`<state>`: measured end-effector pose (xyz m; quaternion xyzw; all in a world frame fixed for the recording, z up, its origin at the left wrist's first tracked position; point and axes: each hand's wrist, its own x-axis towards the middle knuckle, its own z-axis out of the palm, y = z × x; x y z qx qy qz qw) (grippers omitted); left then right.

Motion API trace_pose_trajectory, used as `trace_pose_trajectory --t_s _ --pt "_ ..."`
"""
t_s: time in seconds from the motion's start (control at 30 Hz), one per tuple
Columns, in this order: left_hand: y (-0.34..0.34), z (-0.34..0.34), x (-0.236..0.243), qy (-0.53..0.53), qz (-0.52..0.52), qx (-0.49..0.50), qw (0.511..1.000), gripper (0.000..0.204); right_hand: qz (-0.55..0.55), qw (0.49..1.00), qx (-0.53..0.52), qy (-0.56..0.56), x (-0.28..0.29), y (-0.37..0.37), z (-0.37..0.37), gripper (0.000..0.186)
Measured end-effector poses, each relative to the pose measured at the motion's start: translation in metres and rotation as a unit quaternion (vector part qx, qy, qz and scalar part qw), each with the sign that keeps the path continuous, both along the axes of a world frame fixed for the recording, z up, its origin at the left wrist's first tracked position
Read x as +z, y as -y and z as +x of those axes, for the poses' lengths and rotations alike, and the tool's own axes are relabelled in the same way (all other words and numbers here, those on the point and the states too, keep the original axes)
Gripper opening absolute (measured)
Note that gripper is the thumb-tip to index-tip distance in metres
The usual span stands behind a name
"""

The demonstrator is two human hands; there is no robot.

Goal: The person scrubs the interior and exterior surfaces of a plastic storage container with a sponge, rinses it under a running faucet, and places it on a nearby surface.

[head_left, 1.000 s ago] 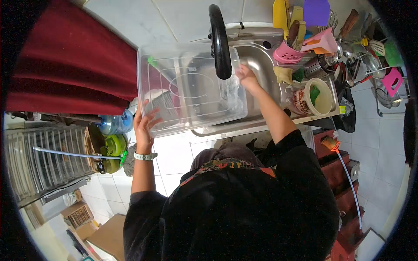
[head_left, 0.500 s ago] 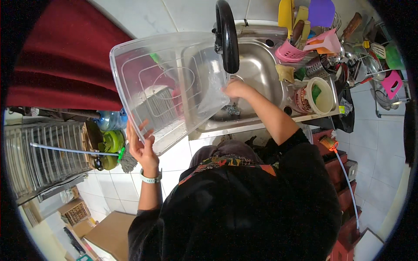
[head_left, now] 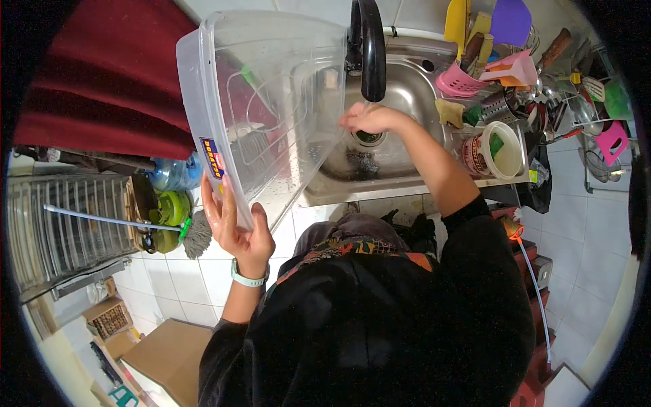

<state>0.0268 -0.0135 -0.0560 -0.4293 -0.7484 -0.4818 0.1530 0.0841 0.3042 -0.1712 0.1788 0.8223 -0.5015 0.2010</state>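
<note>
A large clear plastic box (head_left: 195, 88) is tilted on its side over the left part of the steel sink (head_left: 415, 163). My left hand (head_left: 237, 224) grips its near rim, thumb apart from the fingers and a light watch strap on the wrist. Beneath the black faucet (head_left: 373, 64), my right hand (head_left: 371, 120) has bent, loosely parted fingers beside the box's bottom end. Whether those fingertips touch the plastic is hard to tell; I see nothing held in them. A dark scouring pad (head_left: 363, 161) lies in the basin near the drain (head_left: 369, 138).
Right of the basin stand a pink utensil basket (head_left: 461, 80), a white tub (head_left: 505, 152) with a green sponge, and a yellowish cloth (head_left: 449, 112). A red curtain (head_left: 102, 88) hangs at left. Below it are green gas cylinders (head_left: 175, 207) and a mop (head_left: 196, 234).
The box has turned and tipped more upright, so its labelled outer rim shows. My left hand has shifted right with it. My right hand has risen slightly, its fingers now looser.
</note>
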Motion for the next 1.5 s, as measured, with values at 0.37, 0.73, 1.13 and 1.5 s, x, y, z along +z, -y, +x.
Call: trace_pose_trajectory --t_s 0.37,0.73,1.13,1.5 --pt "-0.019 0.009 0.017 -0.072 0.008 -0.013 0.997 0.057 0.077 0.993 0.023 -0.083 0.023 0.013 0.004 0.031" --pt "-0.029 0.007 0.029 -0.141 -0.001 -0.027 0.990 0.059 0.126 0.991 -0.019 -0.044 0.053 0.021 0.011 0.033" --pt "-0.036 0.005 0.041 0.148 0.082 0.038 0.985 0.058 0.106 0.965 0.086 -0.225 0.022 0.023 0.045 0.044" --pt "-0.036 -0.001 0.072 0.284 -0.068 -0.071 0.954 0.036 0.107 0.867 -0.158 -0.460 -0.002 0.032 0.087 0.020"
